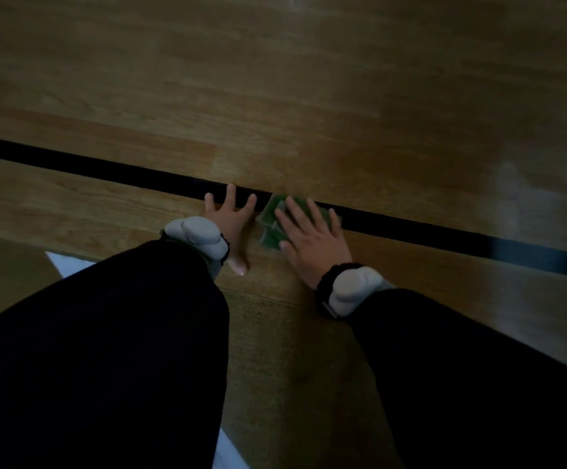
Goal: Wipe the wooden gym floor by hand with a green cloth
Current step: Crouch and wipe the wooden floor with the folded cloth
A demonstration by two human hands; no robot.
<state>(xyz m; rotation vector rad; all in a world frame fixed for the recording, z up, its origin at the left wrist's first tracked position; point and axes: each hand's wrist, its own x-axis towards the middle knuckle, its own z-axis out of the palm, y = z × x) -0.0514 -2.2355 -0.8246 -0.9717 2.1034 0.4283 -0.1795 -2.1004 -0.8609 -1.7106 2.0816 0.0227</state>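
Note:
The wooden gym floor (275, 79) fills the view, dim and slightly blurred. My right hand (312, 242) lies flat with its fingers spread on a small green cloth (270, 216), pressing it onto the floor at a black line. Most of the cloth is hidden under the palm and fingers. My left hand (229, 218) rests flat on the bare floor just left of the cloth, fingers apart, fingertips on the black line, holding nothing. Both arms wear dark sleeves and a grey wrist device.
A black court line (89, 165) runs across the floor from the left edge down to the right edge. A pale patch of glare (525, 191) shows on the boards at right. A white marking (69, 265) peeks out beside my left sleeve.

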